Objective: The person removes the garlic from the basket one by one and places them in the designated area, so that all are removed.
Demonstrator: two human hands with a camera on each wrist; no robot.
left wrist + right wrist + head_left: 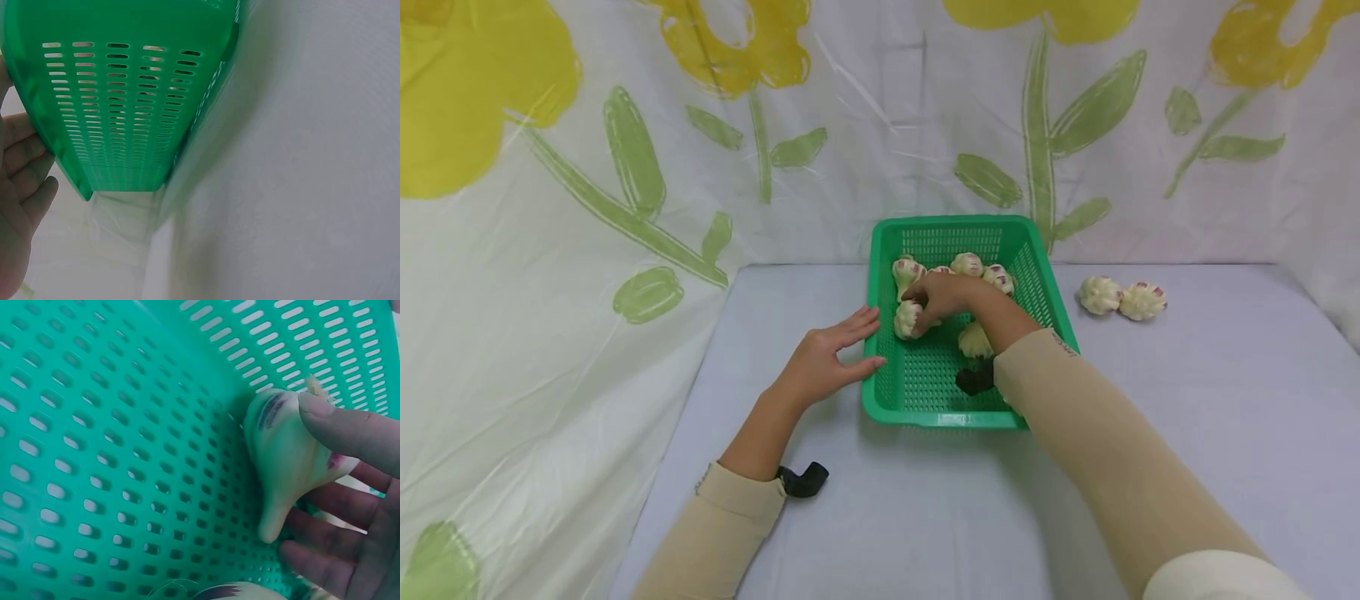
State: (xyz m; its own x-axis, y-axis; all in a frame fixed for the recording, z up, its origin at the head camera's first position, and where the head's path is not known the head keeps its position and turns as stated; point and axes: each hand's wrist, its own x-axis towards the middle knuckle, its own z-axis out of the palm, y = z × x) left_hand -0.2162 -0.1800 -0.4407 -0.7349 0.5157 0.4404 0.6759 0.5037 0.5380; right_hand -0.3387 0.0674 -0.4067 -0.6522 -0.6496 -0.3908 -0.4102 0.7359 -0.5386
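Inside a green plastic basket (955,420), my right hand (950,296) holds a garlic bulb (907,319) near the left wall. The right wrist view shows the thumb on one side of this white bulb (278,447) with purple marks, the other fingers behind it, and its stem pointing down in the picture. Several other garlic bulbs (967,264) lie around the hand, mostly toward the far end; the hand and forearm hide part of them. My left hand (820,362) touches the basket's left rim, its fingers extended and thumb spread.
Two more garlic bulbs (1122,299) lie side by side on the white table (1187,417), right of the basket. A white curtain (880,108) with yellow flowers and green leaves hangs behind the table and along its left side.
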